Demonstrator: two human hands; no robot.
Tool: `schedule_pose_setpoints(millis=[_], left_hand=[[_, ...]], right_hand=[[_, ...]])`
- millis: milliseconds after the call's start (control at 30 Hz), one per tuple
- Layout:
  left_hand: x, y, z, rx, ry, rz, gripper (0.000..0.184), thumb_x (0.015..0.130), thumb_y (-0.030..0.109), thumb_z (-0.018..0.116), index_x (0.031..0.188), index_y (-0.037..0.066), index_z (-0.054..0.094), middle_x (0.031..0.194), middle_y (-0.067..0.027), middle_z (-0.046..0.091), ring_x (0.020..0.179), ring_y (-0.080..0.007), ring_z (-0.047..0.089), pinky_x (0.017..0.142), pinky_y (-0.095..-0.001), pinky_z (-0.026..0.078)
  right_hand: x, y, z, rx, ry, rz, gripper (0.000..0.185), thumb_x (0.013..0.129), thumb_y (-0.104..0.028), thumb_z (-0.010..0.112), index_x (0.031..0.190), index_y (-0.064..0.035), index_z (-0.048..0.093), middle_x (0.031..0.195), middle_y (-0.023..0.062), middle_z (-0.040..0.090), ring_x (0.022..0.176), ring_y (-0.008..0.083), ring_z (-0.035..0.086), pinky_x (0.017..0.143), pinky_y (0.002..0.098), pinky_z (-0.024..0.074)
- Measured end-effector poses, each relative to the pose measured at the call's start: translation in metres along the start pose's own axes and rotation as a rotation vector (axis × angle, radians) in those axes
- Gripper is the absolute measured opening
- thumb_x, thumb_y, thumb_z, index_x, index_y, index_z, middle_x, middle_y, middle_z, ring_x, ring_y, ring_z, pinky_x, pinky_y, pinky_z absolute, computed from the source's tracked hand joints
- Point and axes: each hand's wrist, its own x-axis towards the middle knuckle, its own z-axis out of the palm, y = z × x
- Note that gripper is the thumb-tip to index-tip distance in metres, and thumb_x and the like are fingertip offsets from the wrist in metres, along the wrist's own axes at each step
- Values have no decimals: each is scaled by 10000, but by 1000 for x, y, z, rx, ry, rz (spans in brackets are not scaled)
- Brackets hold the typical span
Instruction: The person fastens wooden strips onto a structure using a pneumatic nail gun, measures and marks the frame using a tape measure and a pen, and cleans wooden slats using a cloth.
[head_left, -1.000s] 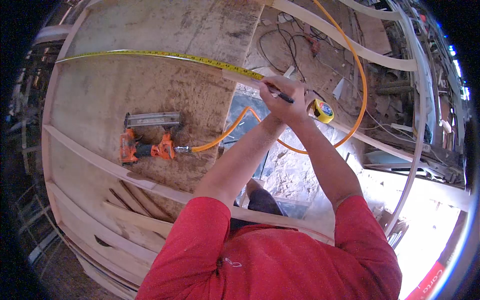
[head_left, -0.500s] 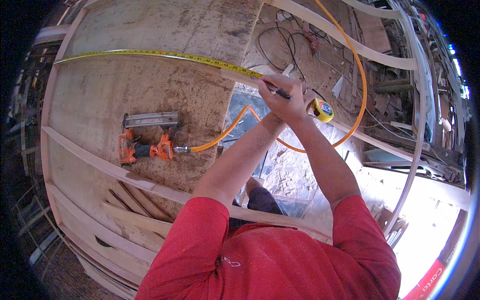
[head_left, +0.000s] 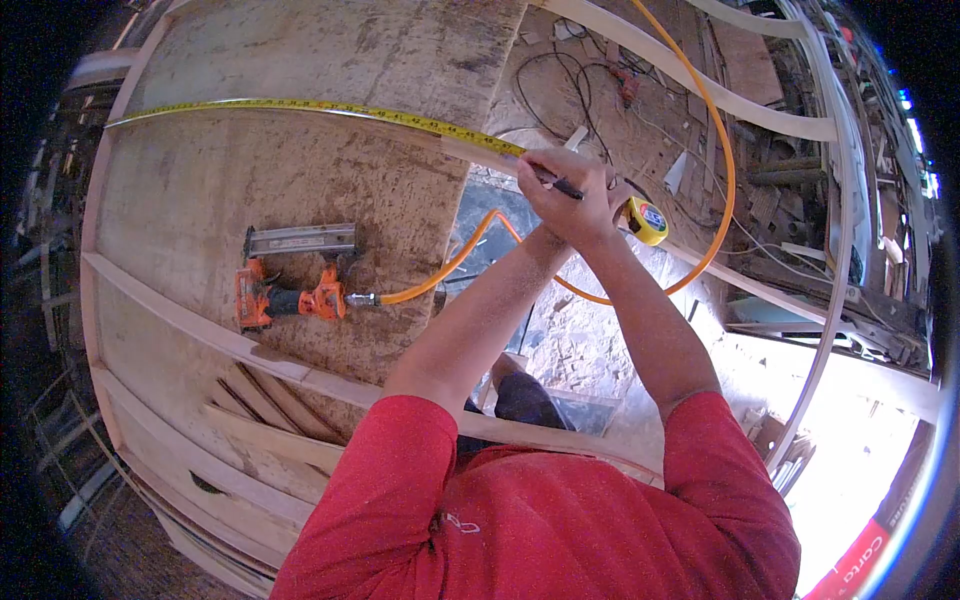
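Over the wooden frame [head_left: 200, 318], right hand [head_left: 560, 207] gripping one pen [head_left: 570, 189]; left hand [head_left: 615, 206], beside one tape measure [head_left: 646, 221], grip indiscernible

A nail gun [head_left: 290, 300] lay with its orange hose [head_left: 731, 170] attached.
A dark cable [head_left: 519, 90] looped near a red power tool [head_left: 627, 86], a pale scrap [head_left: 677, 173] lay near the hose, and a lettered red sign [head_left: 853, 565] showed lower right.

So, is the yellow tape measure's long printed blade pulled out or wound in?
Pulled out: the blade stretches from the pale wooden rail at the picture's left to the right hand, the yellow case beyond.
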Motion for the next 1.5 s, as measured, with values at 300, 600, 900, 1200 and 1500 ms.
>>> schedule_pose_setpoints(millis=[300, 600, 900, 1200, 1500], left_hand=[[0, -1, 1, -6, -13, 7, 188, 782, 226, 723, 946, 145, 679, 995, -86, 622, 1062, -273, 583, 908, -487, 377], [10, -6, -3, -17, -31, 40, 189, 778, 227, 730, 941, 146, 675, 1001, -88, 617, 1067, -274, 577, 903, -486, 381], [11, -12, -7, -21, 48, 110, 198, 751, 227, 745, 930, 177, 676, 1039, -74, 601, 1054, -282, 579, 910, -498, 390], [6, 11, -50, 102, -57, 70, 217, 837, 327, 705, 981, 165, 709, 960, -50, 651, 973, -274, 648, 905, -520, 371], [-24, -10, -141, 174, -96, -45, 467, 868, 563, 659, 864, 103, 740, 829, -145, 722, 863, -333, 712, 929, -625, 407]], right_hand=[[0, 9, 3, 6, 10, -5, 148, 844, -116, 754, 931, 3, 749, 801, 106, 744, 745, 147, 730, 682, 279, 566], [-9, -8, -17, 147, 214, -41, 212, 877, -128, 707, 1063, -29, 731, 964, 116, 755, 877, 218, 732, 824, 332, 556], [-71, 53, -117, -204, 29, -8, 553, 775, -268, 797, 1254, -47, 628, 1154, 180, 678, 1054, 383, 646, 917, 477, 497], [-74, 35, -105, -444, 64, -128, 558, 705, -90, 775, 1238, -36, 618, 1064, 180, 659, 982, 375, 639, 858, 459, 510], [-82, -13, -130, -272, -174, 34, 354, 789, -202, 703, 1111, -57, 680, 966, 198, 668, 940, 400, 642, 851, 454, 513]])
